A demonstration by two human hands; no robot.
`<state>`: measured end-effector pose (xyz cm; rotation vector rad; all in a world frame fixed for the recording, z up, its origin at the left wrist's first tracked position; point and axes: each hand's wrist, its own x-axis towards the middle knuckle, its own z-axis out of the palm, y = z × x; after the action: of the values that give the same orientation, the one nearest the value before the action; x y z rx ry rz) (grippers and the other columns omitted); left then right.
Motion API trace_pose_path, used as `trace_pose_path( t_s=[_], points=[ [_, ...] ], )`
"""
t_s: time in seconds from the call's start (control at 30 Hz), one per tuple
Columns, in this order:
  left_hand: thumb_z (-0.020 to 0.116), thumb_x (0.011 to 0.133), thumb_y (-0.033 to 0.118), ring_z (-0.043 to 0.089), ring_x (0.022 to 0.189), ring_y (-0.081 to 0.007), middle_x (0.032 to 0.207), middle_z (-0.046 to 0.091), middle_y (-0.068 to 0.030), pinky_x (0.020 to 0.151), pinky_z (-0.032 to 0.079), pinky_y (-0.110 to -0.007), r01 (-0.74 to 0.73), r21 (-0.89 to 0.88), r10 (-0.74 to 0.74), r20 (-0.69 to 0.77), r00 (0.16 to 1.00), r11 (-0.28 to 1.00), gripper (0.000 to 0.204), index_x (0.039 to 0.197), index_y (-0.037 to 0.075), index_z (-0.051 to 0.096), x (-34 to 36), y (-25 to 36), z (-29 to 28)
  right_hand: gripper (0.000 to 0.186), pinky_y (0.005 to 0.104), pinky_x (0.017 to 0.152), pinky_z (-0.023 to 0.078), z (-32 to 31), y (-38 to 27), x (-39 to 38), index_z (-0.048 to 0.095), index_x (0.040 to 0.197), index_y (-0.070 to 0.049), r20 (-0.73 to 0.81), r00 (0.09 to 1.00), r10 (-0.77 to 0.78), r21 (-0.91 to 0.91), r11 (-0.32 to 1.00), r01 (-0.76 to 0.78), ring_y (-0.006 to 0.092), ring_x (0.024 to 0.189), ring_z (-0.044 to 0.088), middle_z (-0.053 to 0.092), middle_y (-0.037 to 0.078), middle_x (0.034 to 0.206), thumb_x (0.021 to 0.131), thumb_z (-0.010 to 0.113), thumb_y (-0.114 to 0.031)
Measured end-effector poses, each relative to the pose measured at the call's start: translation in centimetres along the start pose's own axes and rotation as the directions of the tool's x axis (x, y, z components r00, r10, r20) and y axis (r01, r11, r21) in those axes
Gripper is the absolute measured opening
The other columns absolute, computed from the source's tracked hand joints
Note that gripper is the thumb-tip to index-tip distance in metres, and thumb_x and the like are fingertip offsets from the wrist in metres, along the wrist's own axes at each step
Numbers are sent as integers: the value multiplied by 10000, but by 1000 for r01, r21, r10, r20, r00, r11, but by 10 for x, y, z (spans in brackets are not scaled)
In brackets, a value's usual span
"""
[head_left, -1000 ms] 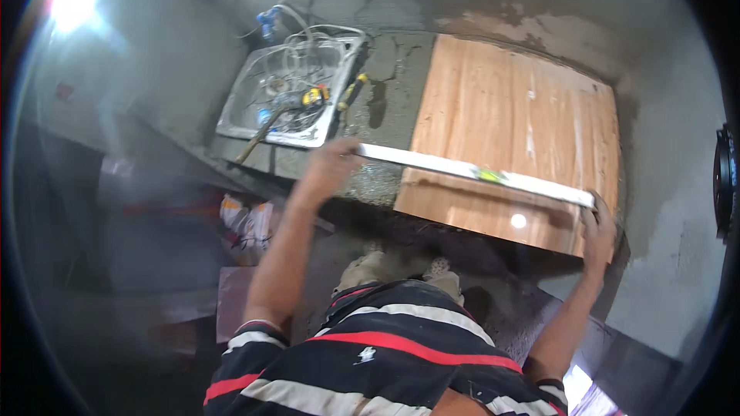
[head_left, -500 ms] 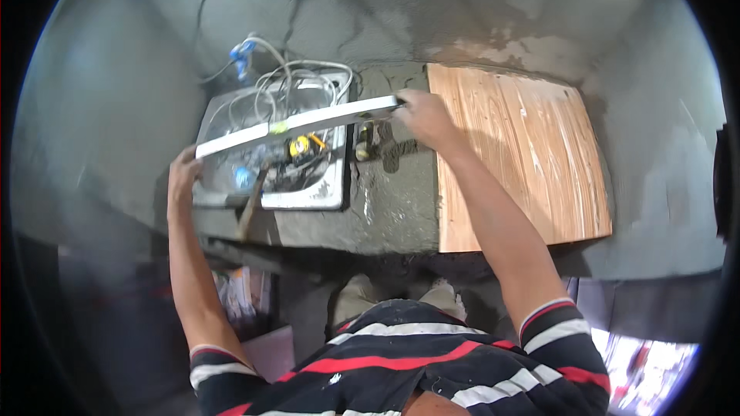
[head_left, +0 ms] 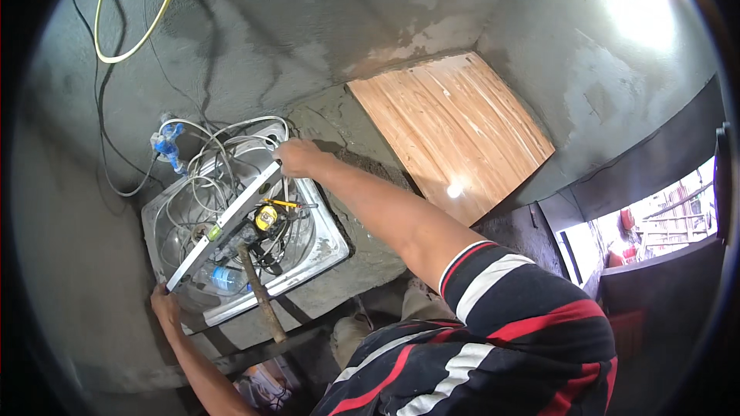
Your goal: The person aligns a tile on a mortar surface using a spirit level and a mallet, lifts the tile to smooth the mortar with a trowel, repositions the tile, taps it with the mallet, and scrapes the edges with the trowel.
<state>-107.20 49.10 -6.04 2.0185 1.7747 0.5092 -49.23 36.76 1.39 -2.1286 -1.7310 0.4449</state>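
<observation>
Handling, as I judge it: grip the long white spirit level with green vial [head_left: 231, 214] by its ends, vial unobstructed, bar lifted clear of the brown wooden handle [head_left: 262, 296] and coiled pale hose [head_left: 202, 185]. Level lies diagonally across the white-rimmed metal sink [head_left: 330, 239]; rim contact uncertain from above. Left hand [head_left: 165, 306] grasps lower end, arm bent; right hand [head_left: 297, 159] grasps upper end, arm reaching across.

Walled in patchy grey plaster [head_left: 270, 38]. Lit by a white glare [head_left: 636, 4] high on the right-hand wall [head_left: 609, 100]. Opens, farther down that side, through a bright gap [head_left: 663, 219].
</observation>
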Motion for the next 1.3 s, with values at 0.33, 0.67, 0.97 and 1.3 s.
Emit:
trace_pose_path(
  t_s=[0.33, 0.67, 0.97, 1.3],
  points=[
    [565, 749, 45, 700, 859, -446, 901, 714, -299, 798, 525, -470, -40, 149, 27, 88, 996, 988, 290, 972, -41, 730, 5, 45, -11, 184, 485, 928, 559, 47, -4, 15, 794, 937, -34, -124, 992, -6, -235, 972, -23, 401, 1051, 701, 728, 233, 1072, 834, 649, -84],
    [692, 776, 92, 717, 966, -335, 1101, 735, -244, 868, 541, -410, -73, -56, 80, 151, 985, 996, 618, 1360, -79, 585, -24, 11, -18, 394, 520, 916, 571, -29, -8, -71, 707, 1235, -36, -193, 913, 358, -175, 904, -391, 420, 1261, 603, 635, 253, 1328, 878, 661, -196],
    [774, 935, 200, 678, 1102, -324, 1291, 693, -206, 903, 564, -442, -52, -548, 112, 76, 991, 835, 547, 1427, 14, 624, -169, 228, -137, 174, 467, 794, 613, -21, 45, -100, 800, 900, -9, -200, 865, 461, -71, 873, -482, 390, 928, 760, 766, 236, 945, 790, 686, -80],
    [765, 848, 86, 692, 841, -240, 984, 742, -137, 805, 543, -332, -248, -691, 728, 586, 356, 679, 436, 1250, -54, 672, -247, 371, 3, 226, 491, 745, 580, -124, 66, -210, 701, 1018, -3, -476, 821, 315, 69, 944, -322, 400, 834, 734, 731, 235, 865, 899, 631, -182]
  ],
)
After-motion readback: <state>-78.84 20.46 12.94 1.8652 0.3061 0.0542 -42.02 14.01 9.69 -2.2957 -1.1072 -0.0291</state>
